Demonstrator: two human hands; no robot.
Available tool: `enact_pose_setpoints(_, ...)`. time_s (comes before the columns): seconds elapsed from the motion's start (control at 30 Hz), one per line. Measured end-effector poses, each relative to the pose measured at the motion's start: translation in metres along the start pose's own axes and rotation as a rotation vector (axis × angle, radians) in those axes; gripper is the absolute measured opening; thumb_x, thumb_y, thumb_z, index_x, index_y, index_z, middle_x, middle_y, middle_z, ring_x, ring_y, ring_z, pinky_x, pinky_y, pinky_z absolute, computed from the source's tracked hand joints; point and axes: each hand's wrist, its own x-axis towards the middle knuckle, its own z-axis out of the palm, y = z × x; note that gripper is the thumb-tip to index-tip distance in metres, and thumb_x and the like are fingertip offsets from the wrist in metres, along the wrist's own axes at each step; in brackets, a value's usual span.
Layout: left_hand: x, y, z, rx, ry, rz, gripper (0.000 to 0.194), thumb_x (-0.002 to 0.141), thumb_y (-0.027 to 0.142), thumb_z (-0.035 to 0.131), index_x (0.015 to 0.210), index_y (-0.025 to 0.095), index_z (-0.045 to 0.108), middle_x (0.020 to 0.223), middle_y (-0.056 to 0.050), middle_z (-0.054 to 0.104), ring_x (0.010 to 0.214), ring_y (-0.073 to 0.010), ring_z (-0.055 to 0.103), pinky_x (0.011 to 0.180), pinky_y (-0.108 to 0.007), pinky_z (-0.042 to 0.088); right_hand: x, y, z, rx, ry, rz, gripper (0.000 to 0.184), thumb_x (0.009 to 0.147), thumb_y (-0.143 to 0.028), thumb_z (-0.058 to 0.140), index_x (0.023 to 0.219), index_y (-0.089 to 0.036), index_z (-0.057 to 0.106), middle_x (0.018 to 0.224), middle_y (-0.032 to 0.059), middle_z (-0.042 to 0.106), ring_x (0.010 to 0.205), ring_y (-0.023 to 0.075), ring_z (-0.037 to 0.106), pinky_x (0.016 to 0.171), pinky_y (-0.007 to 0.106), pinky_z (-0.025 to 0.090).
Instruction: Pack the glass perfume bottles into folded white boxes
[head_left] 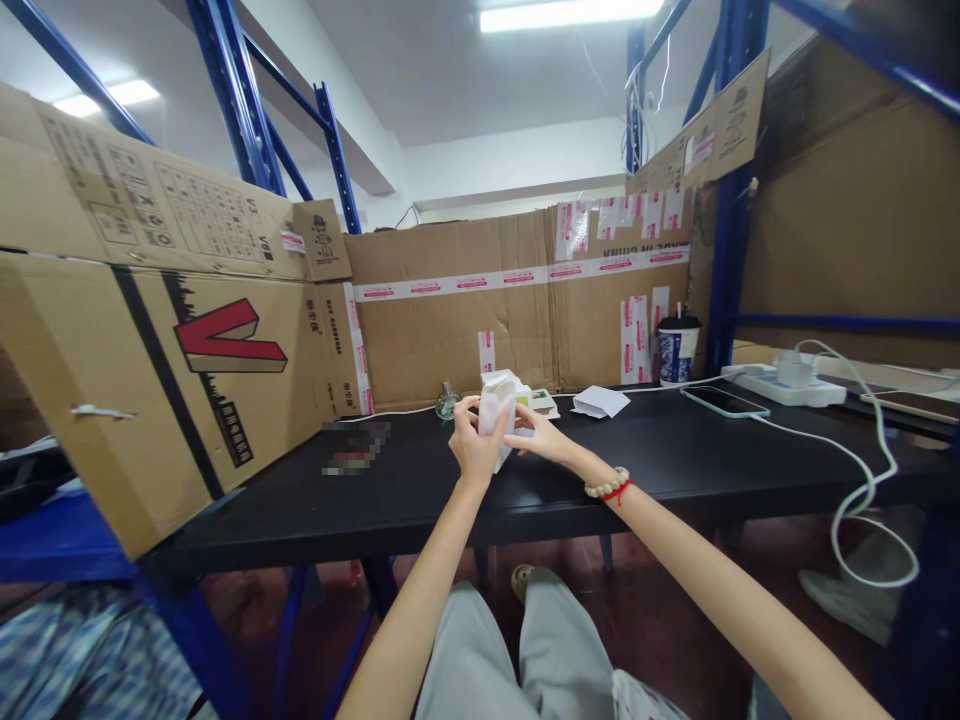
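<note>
Both hands are at a small white paper box, held upright just above the black table. My left hand grips its left side, thumb on the face toward me. On the right side, the fingers of my right hand close on its edge and lower part. Just behind the hands stands a small glass bottle. A pale item with a green patch, partly hidden, lies behind my right hand. Farther right is a folded white paper piece.
Cardboard panels wall the table's back, with a large carton at left. Toward the right are a lidded cup, a phone on a cable and a white power strip. A loose white cable hangs past the edge.
</note>
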Motion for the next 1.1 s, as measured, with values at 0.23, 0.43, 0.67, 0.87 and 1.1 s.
enact_pose_setpoints(0.23, 0.000, -0.001, -0.001, -0.195, -0.321, -0.006, 0.026, 0.090, 0.034, 0.031, 0.108, 0.020, 0.043, 0.058, 0.006, 0.049, 0.050, -0.0086, 0.050, 0.053, -0.018, 0.038, 0.004, 0.002, 0.000, 0.058, -0.083, -0.043, 0.054, 0.063, -0.039, 0.072, 0.110, -0.018, 0.058, 0.106, 0.0060, 0.063, 0.102, 0.0232, 0.055, 0.085, 0.037, 0.048)
enact_pose_setpoints(0.43, 0.001, 0.004, -0.003, -0.023, -0.268, -0.058, 0.023, 0.089, 0.026, 0.031, 0.108, 0.020, 0.043, 0.061, 0.004, 0.055, 0.055, -0.0106, 0.056, 0.059, -0.020, 0.039, 0.004, 0.000, -0.001, 0.349, 0.034, 0.105, 0.044, 0.070, -0.053, 0.057, 0.094, -0.017, 0.064, 0.095, 0.0078, 0.067, 0.094, 0.0249, 0.060, 0.089, 0.041, 0.045)
enact_pose_setpoints(0.67, 0.006, 0.015, -0.007, 0.261, -0.327, -0.207, 0.017, 0.087, 0.021, 0.036, 0.098, 0.023, 0.048, 0.075, 0.001, 0.065, 0.071, -0.0147, 0.062, 0.061, -0.022, 0.035, 0.008, 0.012, -0.004, 0.294, 0.188, 0.066, 0.047, 0.064, -0.054, 0.065, 0.091, -0.016, 0.064, 0.096, 0.0076, 0.067, 0.096, 0.0257, 0.060, 0.093, 0.042, 0.041)
enact_pose_setpoints(0.87, 0.004, 0.010, -0.008, 0.172, -0.412, -0.206, 0.025, 0.089, 0.028, 0.030, 0.106, 0.023, 0.048, 0.094, -0.001, 0.065, 0.077, -0.0146, 0.061, 0.063, -0.023, 0.039, 0.008, 0.003, -0.004, 0.534, 0.192, 0.101, 0.047, 0.069, -0.055, 0.057, 0.096, -0.017, 0.062, 0.097, 0.0086, 0.068, 0.098, 0.0269, 0.061, 0.091, 0.042, 0.044)
enact_pose_setpoints(1.1, -0.001, 0.012, -0.013, -0.008, -0.726, 0.213, 0.055, 0.077, 0.039, 0.052, 0.130, 0.028, 0.039, 0.120, -0.003, 0.054, 0.078, -0.0118, 0.057, 0.065, -0.020, 0.046, 0.004, -0.024, -0.014, 0.813, 0.334, 0.124, 0.052, 0.077, -0.061, 0.037, 0.095, -0.018, 0.061, 0.096, 0.0086, 0.069, 0.093, 0.0255, 0.064, 0.084, 0.039, 0.049)
